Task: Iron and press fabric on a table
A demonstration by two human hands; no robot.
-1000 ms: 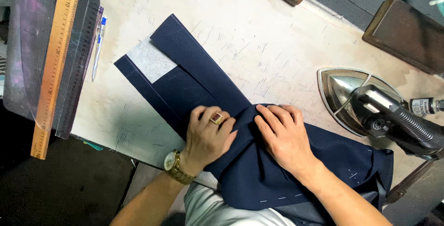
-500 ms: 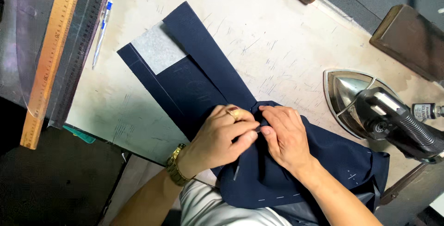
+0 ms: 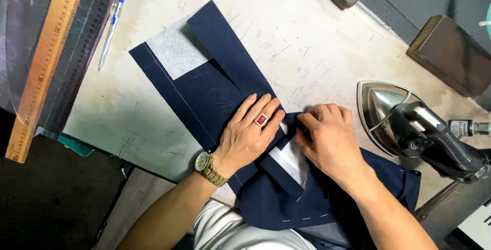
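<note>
A navy fabric piece point(image 3: 215, 91) is lying across the middle of a pale, scuffed counter point(image 3: 317, 40), its far end folded back to show a grey interfacing patch point(image 3: 176, 53), its near end hanging over the counter's edge toward the person. The left hand point(image 3: 250, 135) is lying flat on the cloth, fingers spread and pressing it down without gripping anything; a ring with a red stone and a gold wristwatch point(image 3: 208, 167) are showing on it. The right hand point(image 3: 330, 137) is sitting just beside it, fingers curled and pinching a fold of the navy cloth, with a white lining point(image 3: 291, 160) peeking out between both hands. A steam iron point(image 3: 409, 127) is resting to the right, near the right hand. A wooden ruler point(image 3: 46, 60) and a pen point(image 3: 110, 30) are lying well apart at the left.
</note>
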